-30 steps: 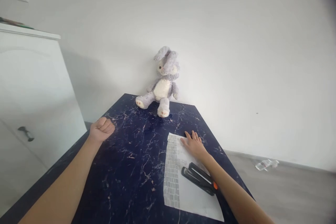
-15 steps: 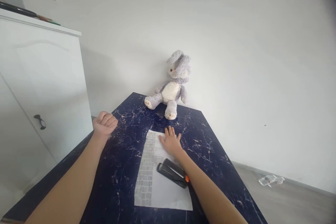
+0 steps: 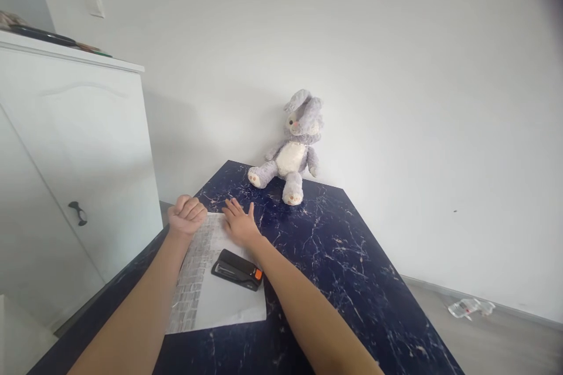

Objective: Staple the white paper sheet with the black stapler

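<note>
My left hand (image 3: 187, 215) is closed in a fist beside the far left corner of a sheet of paper (image 3: 233, 307); whatever it may hold is hidden inside the fingers. Flat on the far part of the sheet lies my right hand (image 3: 240, 222), fingers spread. The sheet is white, with a grey brick-like pattern along its left side. A black stapler (image 3: 235, 269) with an orange end rests on the paper, just left of my right forearm.
A grey plush rabbit (image 3: 290, 158) sits at the far end of the dark blue marbled table (image 3: 325, 258), against the wall. To the left stands a white cabinet (image 3: 101, 140) with things on top. Clear plastic (image 3: 468, 307) lies on the floor at right.
My right hand has slid the paper, with the stapler on it, to the left, toward my left fist. The stapler has turned a little. The camera view has shifted slightly.
</note>
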The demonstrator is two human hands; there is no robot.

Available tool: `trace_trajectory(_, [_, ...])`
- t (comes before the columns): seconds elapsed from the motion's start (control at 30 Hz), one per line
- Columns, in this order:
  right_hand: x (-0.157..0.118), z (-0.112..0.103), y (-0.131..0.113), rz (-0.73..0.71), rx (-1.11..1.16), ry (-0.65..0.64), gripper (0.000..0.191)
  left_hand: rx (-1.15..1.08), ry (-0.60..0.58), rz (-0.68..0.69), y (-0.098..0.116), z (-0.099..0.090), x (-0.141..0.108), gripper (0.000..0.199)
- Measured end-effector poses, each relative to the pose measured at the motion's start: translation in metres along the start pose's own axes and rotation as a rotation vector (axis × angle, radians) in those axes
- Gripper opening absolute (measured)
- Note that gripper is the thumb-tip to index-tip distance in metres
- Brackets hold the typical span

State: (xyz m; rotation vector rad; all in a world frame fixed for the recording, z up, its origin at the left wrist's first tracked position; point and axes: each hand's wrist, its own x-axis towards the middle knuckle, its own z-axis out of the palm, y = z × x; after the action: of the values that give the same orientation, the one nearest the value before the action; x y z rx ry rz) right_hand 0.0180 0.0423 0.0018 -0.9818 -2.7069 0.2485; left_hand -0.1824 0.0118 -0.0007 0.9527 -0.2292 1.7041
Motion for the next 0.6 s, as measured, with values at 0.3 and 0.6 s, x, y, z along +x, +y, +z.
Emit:
trace_trajectory(0.3, [-0.062, -0.013, 0.017, -0.167, 0.094, -0.166, 0.052, 0.015, 0.034, -0.111, -0.005, 0.006, 0.000, 0.049])
trace_trajectory(0.6, [-0.140, -0.052, 0.080, -0.059, 0.119, -0.181, 0.052, 0.019, 0.013, -0.258, -0.011, 0.002, 0.000, 0.052])
